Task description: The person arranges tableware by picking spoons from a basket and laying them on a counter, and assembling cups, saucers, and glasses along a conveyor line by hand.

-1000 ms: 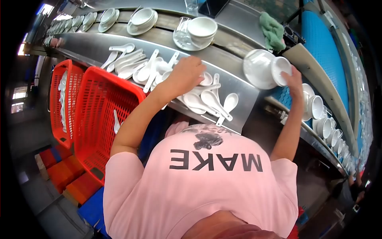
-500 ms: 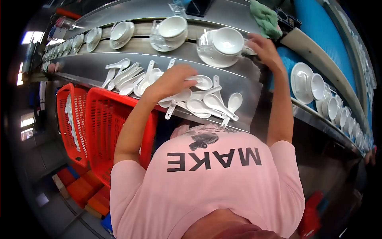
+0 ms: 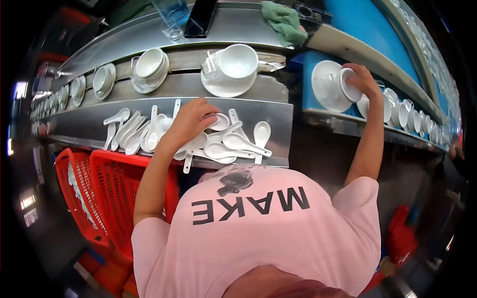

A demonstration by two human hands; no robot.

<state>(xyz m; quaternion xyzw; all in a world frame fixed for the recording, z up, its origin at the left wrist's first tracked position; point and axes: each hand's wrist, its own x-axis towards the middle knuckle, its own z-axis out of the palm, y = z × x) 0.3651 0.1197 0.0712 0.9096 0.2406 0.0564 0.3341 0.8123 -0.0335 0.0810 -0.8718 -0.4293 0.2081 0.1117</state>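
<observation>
My left hand [image 3: 189, 124] hovers low over a heap of white ceramic spoons [image 3: 243, 143] on the steel ledge. Its thumb and fingers are closed around the handle end of one spoon [image 3: 218, 122]; part of that handle is hidden. Over on the blue conveyor belt, my right hand [image 3: 365, 79] grips a small white bowl [image 3: 351, 87] tilted on its side. Beside that bowl lies a white plate [image 3: 322, 97] with a clear glass on it. A white bowl [image 3: 238, 61] and a glass rest on a plate [image 3: 226, 90] between my hands.
More place settings [image 3: 149, 69] run in a row to the left. Stacked bowls and glasses [image 3: 405, 116] line the belt at right. Red plastic baskets [image 3: 114, 184] stand below the ledge. A phone [image 3: 201, 19] and a green cloth [image 3: 284, 25] lie on the upper shelf.
My right hand has moved right, from the nearest place setting on the counter to the bowl on the belt. My left hand stays over the spoons. The view has shifted right.
</observation>
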